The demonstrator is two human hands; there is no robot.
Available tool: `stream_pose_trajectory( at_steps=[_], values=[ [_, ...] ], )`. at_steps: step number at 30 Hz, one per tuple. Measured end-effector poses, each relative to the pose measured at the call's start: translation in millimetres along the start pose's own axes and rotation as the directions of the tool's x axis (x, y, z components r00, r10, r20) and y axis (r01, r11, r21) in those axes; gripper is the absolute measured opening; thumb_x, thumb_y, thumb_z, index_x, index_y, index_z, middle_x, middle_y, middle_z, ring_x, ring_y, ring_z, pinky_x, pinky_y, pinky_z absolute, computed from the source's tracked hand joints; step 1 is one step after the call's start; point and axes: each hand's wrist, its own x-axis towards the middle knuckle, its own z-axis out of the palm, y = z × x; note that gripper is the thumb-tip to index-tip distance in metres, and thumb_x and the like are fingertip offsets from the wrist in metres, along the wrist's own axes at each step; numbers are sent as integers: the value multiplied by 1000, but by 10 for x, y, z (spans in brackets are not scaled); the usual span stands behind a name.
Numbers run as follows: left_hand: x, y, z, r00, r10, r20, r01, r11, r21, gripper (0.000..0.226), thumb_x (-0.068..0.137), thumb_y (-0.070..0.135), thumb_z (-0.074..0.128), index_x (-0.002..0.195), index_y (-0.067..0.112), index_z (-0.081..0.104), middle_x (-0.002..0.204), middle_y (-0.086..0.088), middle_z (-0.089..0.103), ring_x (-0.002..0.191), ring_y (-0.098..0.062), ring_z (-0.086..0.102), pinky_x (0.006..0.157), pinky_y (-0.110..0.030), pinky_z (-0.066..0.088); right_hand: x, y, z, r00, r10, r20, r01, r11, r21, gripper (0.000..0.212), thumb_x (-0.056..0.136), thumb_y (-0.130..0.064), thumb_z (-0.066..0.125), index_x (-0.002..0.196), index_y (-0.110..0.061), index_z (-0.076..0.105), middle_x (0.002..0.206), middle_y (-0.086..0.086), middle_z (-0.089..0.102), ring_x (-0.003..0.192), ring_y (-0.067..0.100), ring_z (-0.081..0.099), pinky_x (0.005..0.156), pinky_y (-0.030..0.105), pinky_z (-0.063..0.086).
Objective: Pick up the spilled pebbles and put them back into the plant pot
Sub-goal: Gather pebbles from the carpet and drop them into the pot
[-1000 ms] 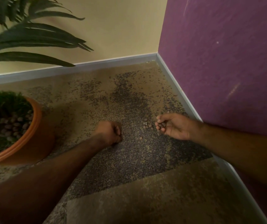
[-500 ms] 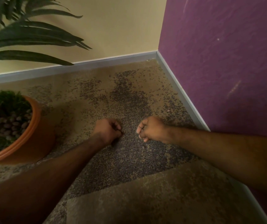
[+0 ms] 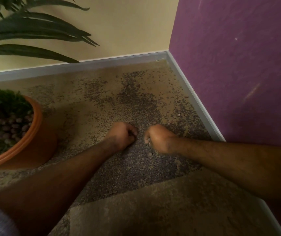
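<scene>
Mottled tan-and-grey carpet fills the corner where a cream wall meets a purple wall, with a grey skirting board running along both. From my feed, the terracotta plant pot sits at nine o'clock; it holds a bed of brownish pebbles and green foliage, and long dark leaves arch overhead at eleven o'clock. Both of my hands are down on the carpet at centre, close together but apart. My left hand is balled into a fist, and I cannot tell whether it holds anything. My right hand is also curled, knuckles up, its contents hidden from me. A few spilled pebbles lie loose just below the right hand, another near the skirting at two o'clock.
</scene>
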Motion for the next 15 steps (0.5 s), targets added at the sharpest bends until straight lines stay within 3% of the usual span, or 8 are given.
stream_pose_trajectory(
  at_steps=[5,7,11,13,15],
  values=[
    [-28,11,-1,1000,13,-5,-14,997,-78,17,76,12,76,91,20,76,90,7,74,74,-1,63,72,-11,46,-136,121,-112,999,33,-37,-27,989,146,16,87,-1,59,91,-4,75,99,9,74,94,18,68,87,26,54],
    [-19,50,8,1000,26,10,-25,996,-82,19,75,12,76,92,20,76,90,6,75,77,-5,66,76,-16,50,-250,114,-73,1000,9,-17,-6,987,163,16,88,-3,60,92,-3,76,99,9,74,93,18,68,85,28,56],
    [10,100,6,1000,5,10,-4,996,-85,17,75,12,76,91,19,76,88,4,75,77,-9,67,75,-18,50,-352,18,59,992,-76,100,72,997,37,18,91,-4,56,90,-4,73,102,12,72,94,22,65,88,34,54],
    [15,91,0,1000,-12,2,12,995,-99,16,75,10,75,90,18,76,85,7,73,71,-6,65,69,-13,48,-314,-42,81,987,-90,130,92,996,-14,15,92,-3,55,90,-7,70,108,14,70,100,25,63,92,26,48],
    [1,66,-11,999,-34,-7,33,992,-120,16,75,9,76,89,17,77,83,8,72,66,-1,60,63,-6,44,-269,-89,85,985,-81,153,93,993,-70,17,92,-1,54,97,-6,70,102,12,68,94,24,62,77,20,39]
  ],
)
